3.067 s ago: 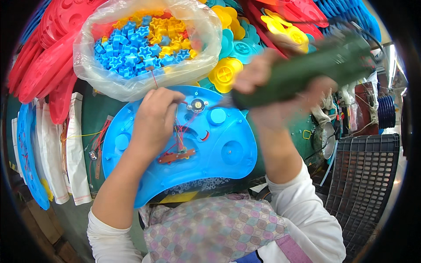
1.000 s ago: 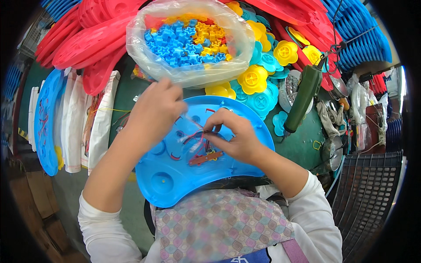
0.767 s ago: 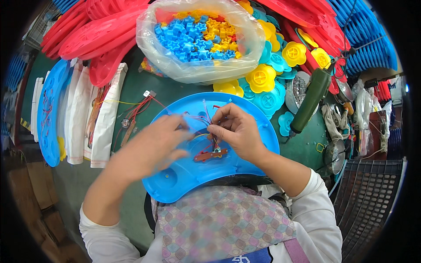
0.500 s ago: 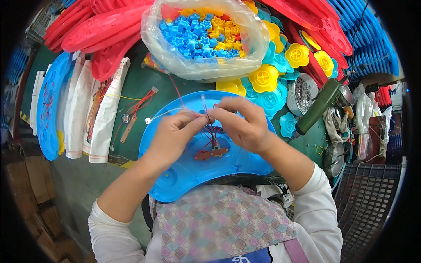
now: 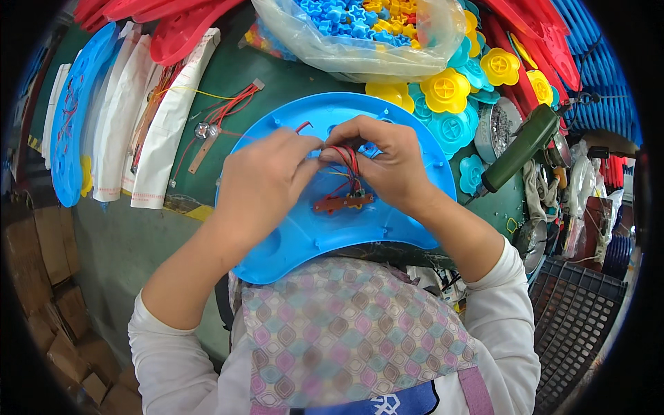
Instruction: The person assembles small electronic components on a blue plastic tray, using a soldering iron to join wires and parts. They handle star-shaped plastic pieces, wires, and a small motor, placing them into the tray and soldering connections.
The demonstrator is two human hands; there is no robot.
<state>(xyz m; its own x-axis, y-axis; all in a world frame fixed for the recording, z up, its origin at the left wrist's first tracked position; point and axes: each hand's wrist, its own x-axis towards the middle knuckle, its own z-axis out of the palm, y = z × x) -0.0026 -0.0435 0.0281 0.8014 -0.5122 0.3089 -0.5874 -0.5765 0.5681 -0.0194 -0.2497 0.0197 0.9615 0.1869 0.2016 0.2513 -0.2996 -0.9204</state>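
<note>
A curved blue plastic shell [image 5: 290, 250] lies hollow side up before me. My right hand [image 5: 391, 164] pinches a bundle of thin wires [image 5: 351, 164], mostly red, which loops over its fingers above the shell. Below, the wires run to a narrow brown circuit strip [image 5: 341, 202] resting inside the shell. My left hand [image 5: 266, 181], partly smeared by motion, is closed with its thumb and fingertips meeting the wires beside the right fingertips. One short red wire end pokes up above the left fingers. What exactly lies between the fingertips is hidden.
Beyond the shell stands a clear bag [image 5: 346, 59] of blue and yellow star pieces. Yellow flower discs [image 5: 445, 90] and turquoise ones lie at right, beside a green power screwdriver [image 5: 522, 149] and a screw bowl [image 5: 494, 131]. At left are white packets [image 5: 169, 138] and a wired strip [image 5: 203, 153].
The view has shifted, so the table things sit higher. The wires, strung out leftward before, now loop over my right fingers. The white connector by my left hand is out of sight.
</note>
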